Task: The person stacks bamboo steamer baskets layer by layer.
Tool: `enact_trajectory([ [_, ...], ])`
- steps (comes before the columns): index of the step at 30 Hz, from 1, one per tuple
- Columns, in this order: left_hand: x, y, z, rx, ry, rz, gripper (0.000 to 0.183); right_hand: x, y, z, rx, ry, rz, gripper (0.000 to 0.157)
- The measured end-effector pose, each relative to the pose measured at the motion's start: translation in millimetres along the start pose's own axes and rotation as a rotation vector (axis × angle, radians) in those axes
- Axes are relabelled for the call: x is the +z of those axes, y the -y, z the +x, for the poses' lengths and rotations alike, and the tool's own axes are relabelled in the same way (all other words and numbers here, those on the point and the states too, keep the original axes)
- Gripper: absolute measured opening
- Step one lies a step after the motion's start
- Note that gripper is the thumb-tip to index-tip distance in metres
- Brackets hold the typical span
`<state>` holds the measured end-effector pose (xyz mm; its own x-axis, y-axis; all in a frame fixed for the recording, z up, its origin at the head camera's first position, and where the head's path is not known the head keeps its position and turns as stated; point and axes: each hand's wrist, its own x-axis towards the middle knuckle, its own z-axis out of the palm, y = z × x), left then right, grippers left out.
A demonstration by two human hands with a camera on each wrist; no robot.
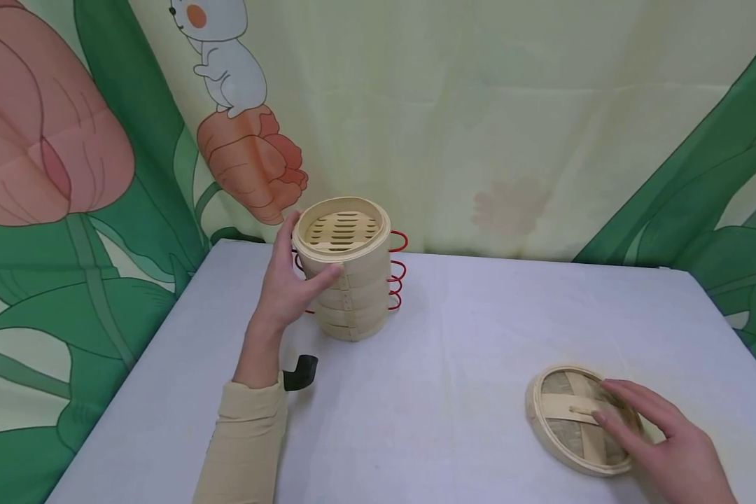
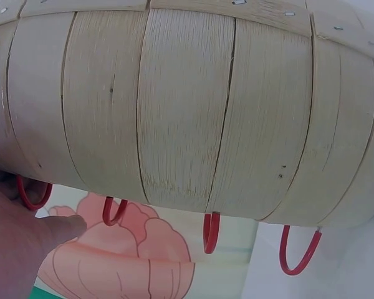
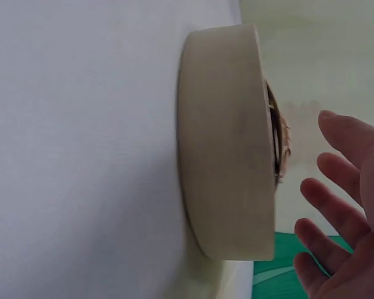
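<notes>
A tall stack of round bamboo steamer baskets (image 1: 359,301) stands upright at the back of the table, its slatted top tier uncovered. Red loops stick out of its sides. My left hand (image 1: 288,288) holds the upper tier from the left, thumb across the front; its other fingers are mostly hidden behind. In the left wrist view the woven wall (image 2: 187,106) fills most of the picture. Toward the front right lies a bamboo steamer lid (image 1: 557,406) with a small handle on top. Above it hovers my right hand (image 1: 674,441), fingers spread and apart from the lid in the right wrist view.
A white cloth covers the table (image 1: 453,392). Behind it hangs a printed curtain (image 1: 479,140) with a rabbit, carrot and leaves. A dark, elbow-shaped piece (image 1: 301,372) shows beside my left wrist.
</notes>
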<state>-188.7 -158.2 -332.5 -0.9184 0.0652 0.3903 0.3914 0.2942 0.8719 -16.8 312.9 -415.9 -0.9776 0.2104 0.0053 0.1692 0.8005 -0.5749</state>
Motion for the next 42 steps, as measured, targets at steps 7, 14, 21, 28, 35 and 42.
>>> enact_trajectory([
  [7,0.6,1.2,0.2,-0.017,-0.003,0.012,0.101,6.9,-5.5,3.0,0.059,0.074,0.025,0.073],
  [14,1.6,1.7,0.8,-0.011,-0.002,0.005,0.101,15.3,-12.1,1.3,0.005,0.022,0.032,0.057],
  [21,2.3,1.6,1.4,-0.009,0.001,0.012,0.102,16.7,-19.0,1.5,-0.023,0.027,0.025,0.053],
  [28,2.3,1.6,2.3,-0.009,0.003,0.017,0.103,18.2,-22.3,-0.2,-0.022,0.019,0.043,0.048],
  [35,1.4,0.9,1.4,-0.011,0.0,0.014,0.104,24.4,-27.7,-1.0,-0.044,-0.049,0.004,0.034],
  [42,1.4,3.7,0.7,-0.006,-0.002,0.008,0.103,25.8,-28.2,-1.5,-0.083,-0.089,-0.016,0.027],
])
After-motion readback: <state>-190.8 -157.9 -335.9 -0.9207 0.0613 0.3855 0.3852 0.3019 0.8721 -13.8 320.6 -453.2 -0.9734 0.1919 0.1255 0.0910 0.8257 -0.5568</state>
